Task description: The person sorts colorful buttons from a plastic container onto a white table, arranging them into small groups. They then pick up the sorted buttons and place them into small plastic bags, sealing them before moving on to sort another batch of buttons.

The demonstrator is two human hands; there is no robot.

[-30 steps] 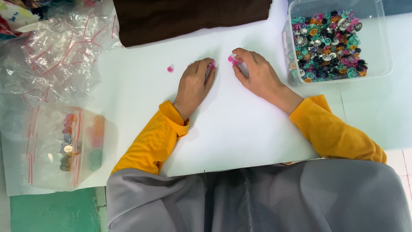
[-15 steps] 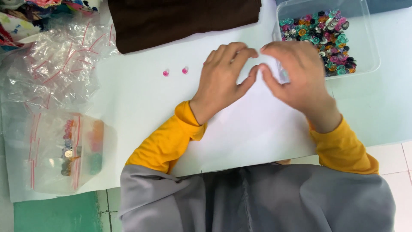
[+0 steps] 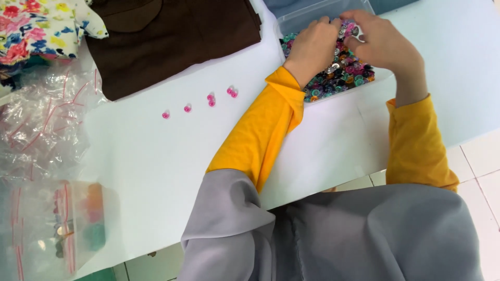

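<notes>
Head view – two hands (image 3: 344, 44) loosely curled in one button box (image 3: 299, 21); grip unclear.

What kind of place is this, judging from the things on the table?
Probably a small sewing or craft workplace: a clear tub of colourful buttons, folded brown fabric and small zip bags lie on the white table.

Hands (image 3: 346, 44) in button tub (image 3: 297, 23); loose beads (image 3: 200, 102) left on table (image 3: 156, 171).

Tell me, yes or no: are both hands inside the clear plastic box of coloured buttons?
Yes, the left hand and right hand both rest in the clear plastic box.
</notes>
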